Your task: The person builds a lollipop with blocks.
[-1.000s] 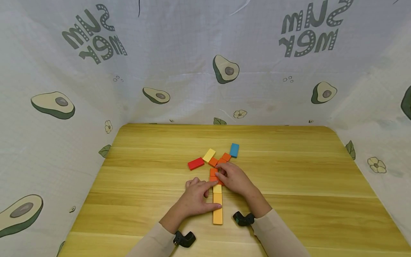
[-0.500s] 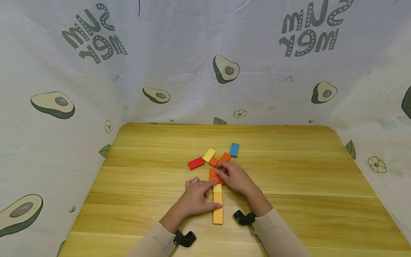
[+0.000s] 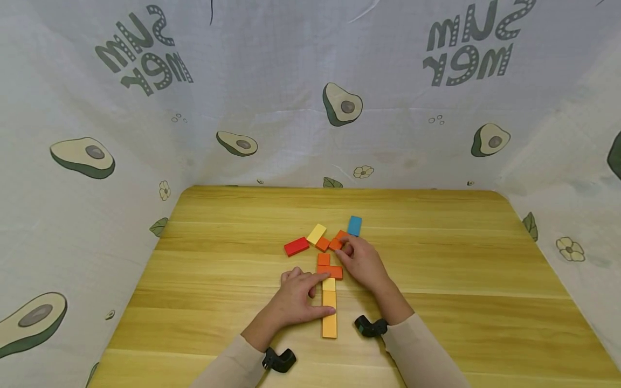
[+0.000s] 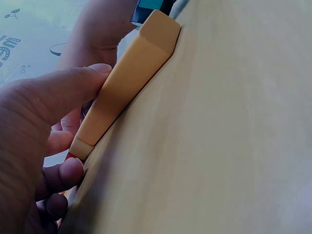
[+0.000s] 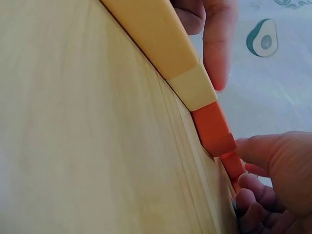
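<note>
A column of light-orange blocks (image 3: 329, 326) lies flat on the wooden table, topped by a short pale-yellow block (image 3: 329, 284). Beyond it are an orange-red block (image 3: 336, 272) set crosswise and a small orange block (image 3: 323, 260). My left hand (image 3: 297, 299) rests its thumb on the light-orange column and its index fingertip at the orange-red block. The right hand (image 3: 363, 263) has thumb and index finger slightly apart beside two small orange blocks (image 3: 335, 244). In the right wrist view, the right thumb overlaps the orange-red row, while the curled fingers partly hide its far end.
Farther back lie a red block (image 3: 296, 247), a yellow block (image 3: 317, 234), another small orange block (image 3: 322, 244) and a blue block (image 3: 355, 226). A printed white cloth (image 3: 291, 108) surrounds the wooden table (image 3: 233, 215). Each wrist wears a black camera (image 3: 278, 360).
My right hand has moved right and away from me, from the small orange block above the column to the orange pair near the blue block, uncovering the orange-red block. The left hand stays put.
</note>
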The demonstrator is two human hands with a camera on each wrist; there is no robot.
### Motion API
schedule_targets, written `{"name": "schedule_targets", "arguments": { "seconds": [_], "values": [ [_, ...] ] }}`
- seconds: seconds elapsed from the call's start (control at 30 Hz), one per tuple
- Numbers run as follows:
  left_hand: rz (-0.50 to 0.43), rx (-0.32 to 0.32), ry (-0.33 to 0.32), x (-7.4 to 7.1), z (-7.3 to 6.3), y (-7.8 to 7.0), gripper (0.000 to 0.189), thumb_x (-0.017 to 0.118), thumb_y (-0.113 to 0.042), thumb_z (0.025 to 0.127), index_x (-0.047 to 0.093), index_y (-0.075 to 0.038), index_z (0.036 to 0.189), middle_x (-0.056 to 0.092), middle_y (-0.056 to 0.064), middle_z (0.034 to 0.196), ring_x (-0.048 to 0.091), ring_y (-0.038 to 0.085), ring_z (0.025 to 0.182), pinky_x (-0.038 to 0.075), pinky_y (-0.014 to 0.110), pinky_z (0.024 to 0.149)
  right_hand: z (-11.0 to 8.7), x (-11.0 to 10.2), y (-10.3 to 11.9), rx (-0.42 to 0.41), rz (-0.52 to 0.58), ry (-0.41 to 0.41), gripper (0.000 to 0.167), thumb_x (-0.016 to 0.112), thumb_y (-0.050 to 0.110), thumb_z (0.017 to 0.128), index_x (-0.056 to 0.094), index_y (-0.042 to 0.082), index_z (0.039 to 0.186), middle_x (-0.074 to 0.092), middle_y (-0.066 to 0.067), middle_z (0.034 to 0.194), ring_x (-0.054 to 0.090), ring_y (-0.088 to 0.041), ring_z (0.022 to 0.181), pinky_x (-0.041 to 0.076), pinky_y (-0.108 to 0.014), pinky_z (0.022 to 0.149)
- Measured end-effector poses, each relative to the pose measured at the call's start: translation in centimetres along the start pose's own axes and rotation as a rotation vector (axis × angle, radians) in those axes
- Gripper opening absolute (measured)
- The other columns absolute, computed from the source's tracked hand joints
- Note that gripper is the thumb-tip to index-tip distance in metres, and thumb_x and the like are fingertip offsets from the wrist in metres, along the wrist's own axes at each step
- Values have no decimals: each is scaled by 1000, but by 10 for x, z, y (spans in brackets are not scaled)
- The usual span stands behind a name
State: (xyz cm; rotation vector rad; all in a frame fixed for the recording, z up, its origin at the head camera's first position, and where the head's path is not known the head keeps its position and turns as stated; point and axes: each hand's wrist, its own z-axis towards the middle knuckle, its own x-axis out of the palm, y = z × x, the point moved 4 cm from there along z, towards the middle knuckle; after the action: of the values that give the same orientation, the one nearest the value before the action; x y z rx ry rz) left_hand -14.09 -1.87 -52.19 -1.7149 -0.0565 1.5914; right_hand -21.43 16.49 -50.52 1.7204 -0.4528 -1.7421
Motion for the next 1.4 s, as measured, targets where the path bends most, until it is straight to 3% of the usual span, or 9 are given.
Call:
{"name": "schedule_targets", "arguments": {
  "seconds": [0.27, 0.57, 0.83, 1.4],
  "values": [
    [-6, -7, 9, -2, 0, -2, 72, 78, -63, 80, 63, -27, 140, 49, -14, 74, 33, 8, 76, 24, 33, 82, 0, 0, -1, 24, -20, -7, 34, 74, 23, 95, 65, 4, 122, 61, -2, 79, 52, -13, 69, 46, -32, 70],
    [-8, -16, 16, -2, 0, -2, 72, 78, -63, 80, 62, -28, 141, 50, -13, 74, 33, 8, 77, 23, 33, 82, 1, -4, -3, 78, -1, 58, 31, 74, 22, 94, 65, 5, 119, 67, -1, 81, 59, -13, 73, 51, -35, 75],
    [-23, -8, 11, -2, 0, -1, 79, 78, -63, 80, 57, -25, 146, 49, -13, 73, 33, 8, 76, 24, 35, 84, 1, -5, -3, 37, -21, 72, 33, 74, 23, 94, 65, 3, 119, 65, -1, 80, 56, -13, 72, 49, -34, 74],
    [16, 38, 3, -1, -2, -1, 59, 76, -62, 82, 68, -38, 135, 49, -16, 77, 35, 6, 80, 24, 35, 83, 1, -8, -8, 45, 33, 148, 28, 72, 22, 97, 63, 5, 118, 68, -2, 87, 57, -12, 73, 48, -30, 72]
  ]
}}
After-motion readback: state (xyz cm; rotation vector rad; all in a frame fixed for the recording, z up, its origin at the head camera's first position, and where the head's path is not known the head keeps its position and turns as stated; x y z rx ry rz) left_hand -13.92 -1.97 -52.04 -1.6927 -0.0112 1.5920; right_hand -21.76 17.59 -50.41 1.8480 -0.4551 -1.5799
